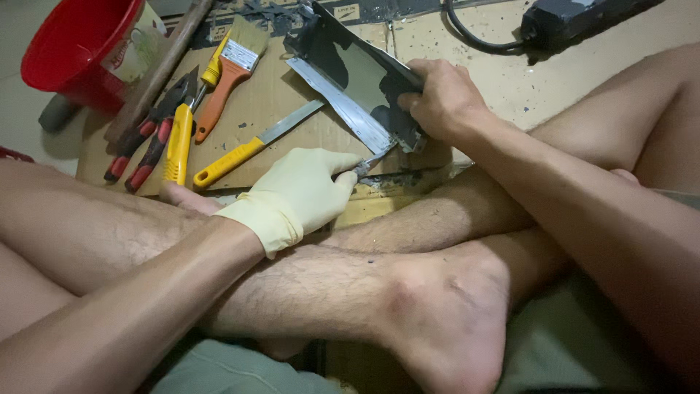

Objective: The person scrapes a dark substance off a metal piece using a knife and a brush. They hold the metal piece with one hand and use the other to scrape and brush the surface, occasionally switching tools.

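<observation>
With much dark coating left on the angled grey metal panel (357, 80) resting on the cardboard sheet (270, 109), the bare right hand (441, 98) clamps its edge while the gloved left hand (306, 191) pinches a small metal scraper blade (370, 163) against its partly bared rim.

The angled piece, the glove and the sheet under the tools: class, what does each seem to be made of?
Angled piece: probably metal, dull grey with patchy dark coating and a bright scraped edge, gripped by the right hand.
Glove on the left hand: thin latex or similar, pale yellow, wrinkled.
Sheet: cardboard, matte brown.
</observation>
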